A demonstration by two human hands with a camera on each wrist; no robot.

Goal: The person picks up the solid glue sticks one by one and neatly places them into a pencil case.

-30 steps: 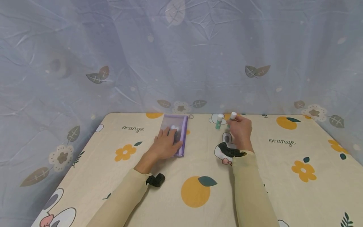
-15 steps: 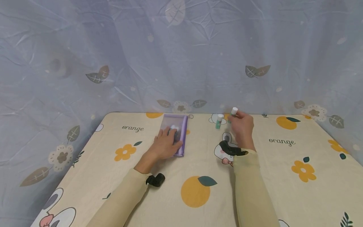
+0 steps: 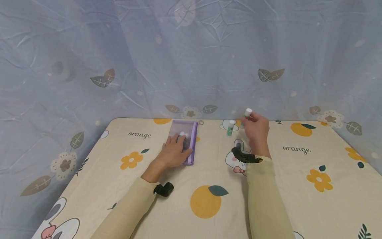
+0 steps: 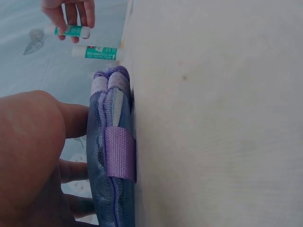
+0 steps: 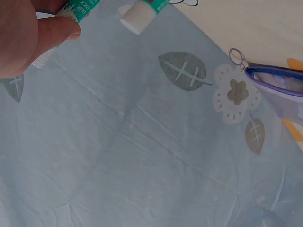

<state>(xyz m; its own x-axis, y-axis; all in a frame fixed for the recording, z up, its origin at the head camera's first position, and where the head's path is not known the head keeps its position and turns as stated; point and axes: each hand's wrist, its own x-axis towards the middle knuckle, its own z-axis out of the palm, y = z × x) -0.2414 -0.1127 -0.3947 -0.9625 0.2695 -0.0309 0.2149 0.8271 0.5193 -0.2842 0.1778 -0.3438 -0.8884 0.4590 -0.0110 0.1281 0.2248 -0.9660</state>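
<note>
My left hand [image 3: 173,153] rests with spread fingers on a purple-edged mesh zip pouch [image 3: 194,139], which lies flat on the table. Under the fingers something pale shows through the mesh, too unclear to name. The pouch [image 4: 120,151] appears edge-on in the left wrist view, with a pull loop on its purple trim. My right hand [image 3: 257,129] pinches a green glue stick with a white cap [image 3: 248,112], held above the table near its back edge. A second, similar glue stick [image 3: 230,128] stands upright just left of that hand; its label [image 4: 100,53] shows in the left wrist view.
A cream tablecloth [image 3: 209,176] printed with oranges, flowers and rabbits covers the table. Behind the back edge hangs a grey-blue curtain [image 3: 191,66] with leaf prints. A small ring [image 3: 201,122] sticks out at the pouch's far right corner. Both wrists carry black straps.
My right hand has raised its glue stick and moved slightly away and to the right, apart from the standing one. The left hand and the pouch stay where they were.
</note>
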